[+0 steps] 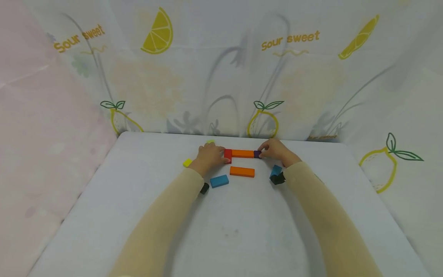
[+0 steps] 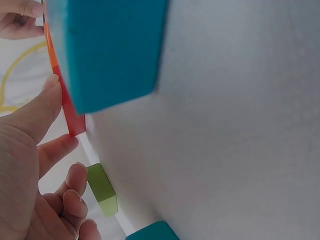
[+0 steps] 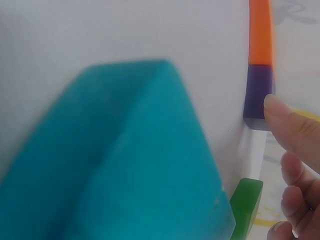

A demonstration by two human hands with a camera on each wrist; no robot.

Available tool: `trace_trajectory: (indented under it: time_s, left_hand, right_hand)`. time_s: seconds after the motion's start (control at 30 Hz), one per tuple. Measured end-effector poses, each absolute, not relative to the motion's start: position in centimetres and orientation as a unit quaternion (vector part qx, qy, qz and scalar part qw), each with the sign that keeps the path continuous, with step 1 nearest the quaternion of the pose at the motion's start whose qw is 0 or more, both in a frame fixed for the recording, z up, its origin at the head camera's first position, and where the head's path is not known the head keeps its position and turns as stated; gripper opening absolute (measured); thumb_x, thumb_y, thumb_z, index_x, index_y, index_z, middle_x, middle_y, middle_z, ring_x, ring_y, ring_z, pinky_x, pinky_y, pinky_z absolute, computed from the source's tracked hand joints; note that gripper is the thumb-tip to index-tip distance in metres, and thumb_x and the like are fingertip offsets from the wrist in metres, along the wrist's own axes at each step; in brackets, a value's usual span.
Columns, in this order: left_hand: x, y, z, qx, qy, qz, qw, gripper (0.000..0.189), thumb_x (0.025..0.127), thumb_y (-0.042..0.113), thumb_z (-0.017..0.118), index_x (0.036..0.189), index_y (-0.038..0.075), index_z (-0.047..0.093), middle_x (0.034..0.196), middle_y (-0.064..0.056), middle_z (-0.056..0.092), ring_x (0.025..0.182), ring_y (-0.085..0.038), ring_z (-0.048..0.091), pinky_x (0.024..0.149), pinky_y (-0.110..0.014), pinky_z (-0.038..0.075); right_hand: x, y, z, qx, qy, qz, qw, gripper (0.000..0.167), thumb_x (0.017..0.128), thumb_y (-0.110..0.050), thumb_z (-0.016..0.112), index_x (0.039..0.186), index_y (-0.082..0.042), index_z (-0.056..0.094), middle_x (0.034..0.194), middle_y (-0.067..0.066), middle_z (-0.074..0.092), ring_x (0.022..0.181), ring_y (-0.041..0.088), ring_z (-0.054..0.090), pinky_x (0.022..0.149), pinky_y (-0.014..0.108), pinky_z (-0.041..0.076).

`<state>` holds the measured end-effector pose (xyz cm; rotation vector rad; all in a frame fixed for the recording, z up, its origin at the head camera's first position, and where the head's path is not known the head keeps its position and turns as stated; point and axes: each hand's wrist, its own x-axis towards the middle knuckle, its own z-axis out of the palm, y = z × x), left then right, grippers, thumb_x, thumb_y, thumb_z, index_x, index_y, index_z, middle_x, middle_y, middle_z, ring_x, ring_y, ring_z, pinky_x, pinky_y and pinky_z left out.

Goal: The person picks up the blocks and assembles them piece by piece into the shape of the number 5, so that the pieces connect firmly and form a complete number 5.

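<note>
At the far side of the white table, a red block (image 1: pixel 227 156), a long orange block (image 1: pixel 243 154) and a dark purple block (image 1: pixel 257 154) stand end to end in a row. My left hand (image 1: pixel 209 157) pinches the red block between thumb and index finger, seen closely in the left wrist view. At the other end, my right hand (image 1: pixel 277 150) holds the purple block by its outer end. The right thumb lies on that block in the right wrist view; the index finger is hidden there. A second orange block (image 1: pixel 242 172) lies parallel, nearer me.
A blue block (image 1: pixel 219 181) lies near my left wrist, another blue block (image 1: pixel 275 171) by my right. Yellow (image 1: pixel 187 162) and lime green (image 1: pixel 210 142) blocks sit around the left hand. A green block (image 3: pixel 246 205) shows beside the right hand. Printed cloth hangs behind the table.
</note>
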<state>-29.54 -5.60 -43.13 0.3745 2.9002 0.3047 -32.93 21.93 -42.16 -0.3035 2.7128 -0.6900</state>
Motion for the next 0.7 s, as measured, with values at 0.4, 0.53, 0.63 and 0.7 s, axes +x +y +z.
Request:
trace_trajectory:
  time_s: [0.4, 0.53, 0.63, 0.7]
  left_hand:
    - [-29.31, -5.62, -43.11, 0.131, 0.978, 0.117, 0.112, 0.063, 0.094, 0.053, 0.064, 0.146, 0.02, 0.054, 0.14, -0.015, 0.055, 0.124, -0.035, 0.045, 0.102, -0.049, 0.037]
    - [-29.31, -5.59, -43.23, 0.132, 0.979, 0.113, 0.109, 0.062, 0.094, 0.053, 0.063, 0.146, 0.02, 0.054, 0.137, -0.016, 0.055, 0.121, -0.035, 0.046, 0.101, -0.049, 0.038]
    - [-29.22, -5.56, -43.15, 0.131, 0.979, 0.111, 0.106, 0.062, 0.094, 0.052, 0.063, 0.146, 0.019, 0.054, 0.134, -0.016, 0.056, 0.119, -0.035, 0.047, 0.1, -0.048, 0.039]
    - [-29.21, -5.53, -43.16, 0.129, 0.979, 0.113, 0.106, 0.061, 0.095, 0.052, 0.063, 0.146, 0.019, 0.054, 0.133, -0.016, 0.056, 0.118, -0.035, 0.047, 0.1, -0.048, 0.039]
  right_hand:
    - [-32.86, 21.81, -42.19, -0.106, 0.952, -0.235, 0.163, 0.03, 0.094, -0.018, 0.072, 0.122, -0.007, 0.071, 0.127, 0.02, 0.06, 0.116, 0.035, 0.05, 0.103, 0.05, 0.041]
    - [-32.83, 21.77, -42.13, -0.1, 0.952, -0.237, 0.165, 0.03, 0.094, -0.018, 0.072, 0.122, -0.008, 0.071, 0.127, 0.02, 0.059, 0.115, 0.035, 0.051, 0.103, 0.051, 0.041]
    - [-32.79, 21.65, -42.03, -0.099, 0.952, -0.237, 0.165, 0.03, 0.094, -0.018, 0.072, 0.122, -0.008, 0.071, 0.127, 0.02, 0.059, 0.114, 0.035, 0.051, 0.103, 0.05, 0.041]
    - [-32.79, 21.59, -41.96, -0.103, 0.953, -0.234, 0.162, 0.03, 0.094, -0.018, 0.072, 0.122, -0.007, 0.071, 0.125, 0.021, 0.06, 0.113, 0.035, 0.051, 0.102, 0.05, 0.042]
